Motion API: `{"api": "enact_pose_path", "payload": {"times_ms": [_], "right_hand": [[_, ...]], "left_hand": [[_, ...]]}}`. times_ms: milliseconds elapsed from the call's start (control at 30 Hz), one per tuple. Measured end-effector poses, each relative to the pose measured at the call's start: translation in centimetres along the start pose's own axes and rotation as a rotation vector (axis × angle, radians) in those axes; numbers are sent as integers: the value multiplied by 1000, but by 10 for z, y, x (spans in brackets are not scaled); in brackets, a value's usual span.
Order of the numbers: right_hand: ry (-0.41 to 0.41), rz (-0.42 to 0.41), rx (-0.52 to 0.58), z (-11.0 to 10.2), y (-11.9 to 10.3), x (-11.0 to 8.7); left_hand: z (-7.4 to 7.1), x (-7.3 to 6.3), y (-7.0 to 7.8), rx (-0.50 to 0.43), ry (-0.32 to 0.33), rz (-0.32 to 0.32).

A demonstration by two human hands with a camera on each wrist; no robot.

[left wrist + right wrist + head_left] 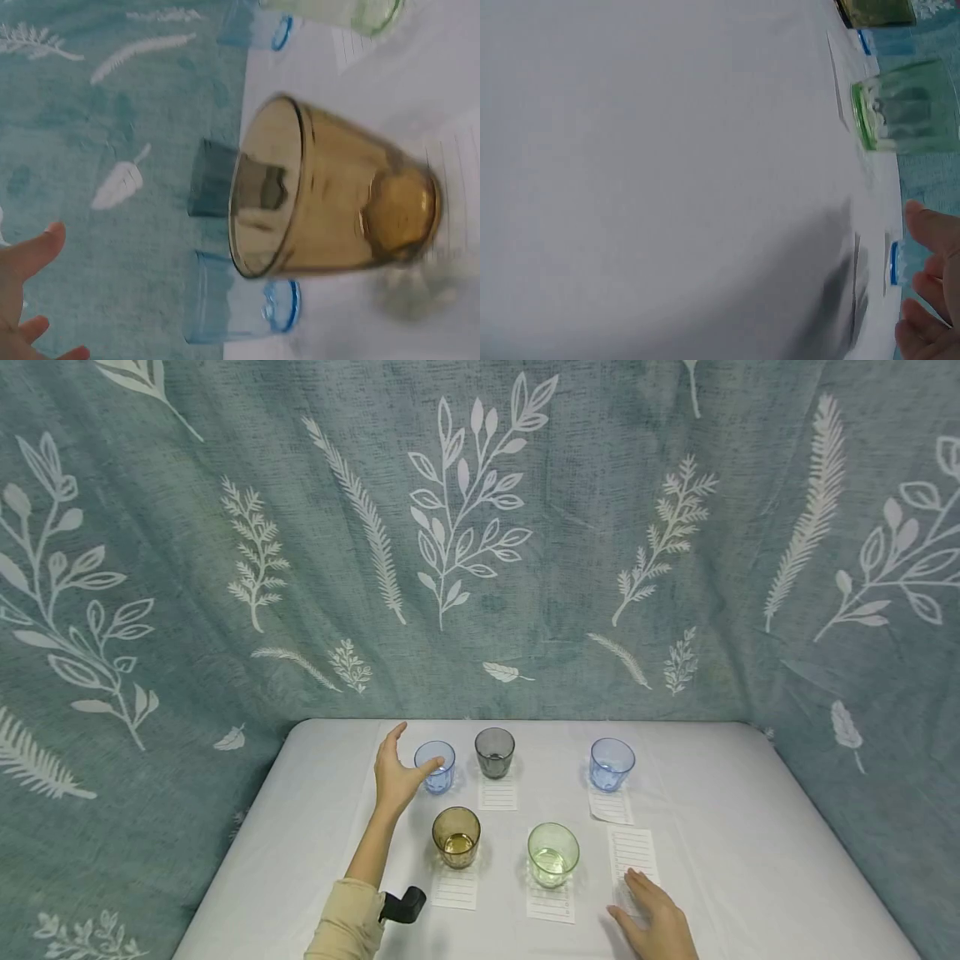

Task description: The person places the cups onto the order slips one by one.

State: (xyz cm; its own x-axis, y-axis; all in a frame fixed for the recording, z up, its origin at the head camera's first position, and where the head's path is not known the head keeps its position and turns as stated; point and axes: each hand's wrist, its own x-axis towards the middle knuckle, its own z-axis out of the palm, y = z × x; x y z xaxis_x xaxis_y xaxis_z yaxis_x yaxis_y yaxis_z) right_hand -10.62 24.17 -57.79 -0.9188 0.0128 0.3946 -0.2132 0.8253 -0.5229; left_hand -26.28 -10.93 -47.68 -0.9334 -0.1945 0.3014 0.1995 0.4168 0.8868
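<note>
My left hand is raised at the left blue glass, thumb and fingers spread wide. The thumb overlaps that glass in the head view; whether it touches cannot be told. In the left wrist view, the amber glass looms large while the fingers show apart from any glass. My right hand is at the front right, fingers loosely extended and holding nothing. It partly covers a lined paper slip; contact with it is unclear. Left of this hand stands the green glass.
A grey glass stands at the back on a paper slip. Another blue glass is at the back right, on its own slip. A leaf-patterned curtain hangs behind the white table.
</note>
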Motion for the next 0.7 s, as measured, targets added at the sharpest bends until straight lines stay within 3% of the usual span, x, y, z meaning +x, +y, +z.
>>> {"api": "enact_pose_path", "payload": {"times_ms": [167,333,533,700], "right_hand": [[-91,104,-67,-15,24,-7],[-254,209,-59,-21,40,-13],[-393,287,-48,-17,46,-19],[-384,302,-77,-13,45,-24]], "left_hand": [[0,16,-20,64,-114,-79],[8,23,-39,84,-207,-148],[20,21,-54,67,-223,-168],[27,17,-62,42,-184,-144]]}}
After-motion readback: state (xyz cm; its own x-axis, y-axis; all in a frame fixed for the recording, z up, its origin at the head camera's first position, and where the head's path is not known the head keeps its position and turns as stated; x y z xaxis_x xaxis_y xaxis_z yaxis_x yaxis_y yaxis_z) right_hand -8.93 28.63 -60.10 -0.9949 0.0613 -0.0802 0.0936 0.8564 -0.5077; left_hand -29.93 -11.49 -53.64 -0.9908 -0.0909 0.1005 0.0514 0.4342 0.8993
